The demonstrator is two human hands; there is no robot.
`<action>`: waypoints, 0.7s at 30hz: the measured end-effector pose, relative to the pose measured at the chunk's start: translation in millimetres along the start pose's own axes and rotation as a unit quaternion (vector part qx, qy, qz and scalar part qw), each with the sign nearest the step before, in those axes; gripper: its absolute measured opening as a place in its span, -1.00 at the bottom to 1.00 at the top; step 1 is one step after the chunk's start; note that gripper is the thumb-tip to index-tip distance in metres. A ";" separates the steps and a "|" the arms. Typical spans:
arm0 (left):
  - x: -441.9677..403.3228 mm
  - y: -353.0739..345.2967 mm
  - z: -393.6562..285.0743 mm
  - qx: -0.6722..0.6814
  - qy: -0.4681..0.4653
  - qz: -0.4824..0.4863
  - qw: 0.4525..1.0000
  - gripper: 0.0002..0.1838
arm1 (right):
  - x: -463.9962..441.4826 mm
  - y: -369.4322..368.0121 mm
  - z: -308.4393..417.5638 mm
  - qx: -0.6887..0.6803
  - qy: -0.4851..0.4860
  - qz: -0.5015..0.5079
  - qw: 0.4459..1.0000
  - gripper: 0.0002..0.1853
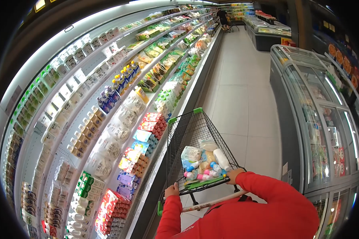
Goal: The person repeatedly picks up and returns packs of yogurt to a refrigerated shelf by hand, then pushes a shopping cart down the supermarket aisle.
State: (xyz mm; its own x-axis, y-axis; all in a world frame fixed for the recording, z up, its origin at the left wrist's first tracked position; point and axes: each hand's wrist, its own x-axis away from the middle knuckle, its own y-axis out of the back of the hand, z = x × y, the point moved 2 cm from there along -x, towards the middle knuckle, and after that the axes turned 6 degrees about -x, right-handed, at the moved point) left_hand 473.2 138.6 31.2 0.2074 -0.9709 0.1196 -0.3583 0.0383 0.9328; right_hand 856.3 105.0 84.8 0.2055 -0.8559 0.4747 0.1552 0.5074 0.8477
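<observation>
A black wire shopping cart [199, 139] with green corner caps stands before me, beside the chilled shelves. My left hand [172, 190] is closed round the cart's near left rim. At the near right corner of the basket, my right hand [235, 175] grips the rim, its fingers partly hidden. Inside the basket lie a white package [191, 153], a white roll-shaped item [221, 159], and several small bottles [205, 174] with pink or blue caps. The cart's handle bar [215, 203] runs between my red sleeves, close to my body.
Chilled shelves [125, 159] with cartons, bottles and bags line the left. Glass-topped freezers [323, 119] run along the right. A tiled aisle [235, 87] stretches ahead between them. Far down it, a person in dark clothes [223, 19] stands beside another cart.
</observation>
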 end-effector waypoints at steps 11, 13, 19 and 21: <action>-152.6 -36.0 -43.8 0.075 -0.073 0.044 0.994 -0.52 | -87.1 52.2 -23.8 0.001 -0.023 -0.058 0.998 -0.46; -178.7 -38.0 -57.4 0.072 -0.069 0.057 0.993 -0.53 | -108.5 57.4 -30.6 -0.014 -0.028 -0.091 0.995 -0.44; -259.2 -47.2 -84.1 0.064 -0.096 0.054 0.992 -0.54 | -168.5 77.9 -43.5 -0.050 -0.091 -0.074 0.992 -0.36; -286.2 -50.2 -90.1 0.092 -0.096 0.076 0.988 -0.53 | -178.9 96.5 -36.8 -0.044 -0.136 -0.027 0.989 -0.35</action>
State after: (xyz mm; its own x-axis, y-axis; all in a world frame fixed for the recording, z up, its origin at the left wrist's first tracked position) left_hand 513.9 435.9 -19.3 -0.0326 -0.9848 0.1706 -0.5346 0.1614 0.8296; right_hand 870.1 310.8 73.0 -0.0701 -0.8711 0.4861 0.2457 0.4572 0.8548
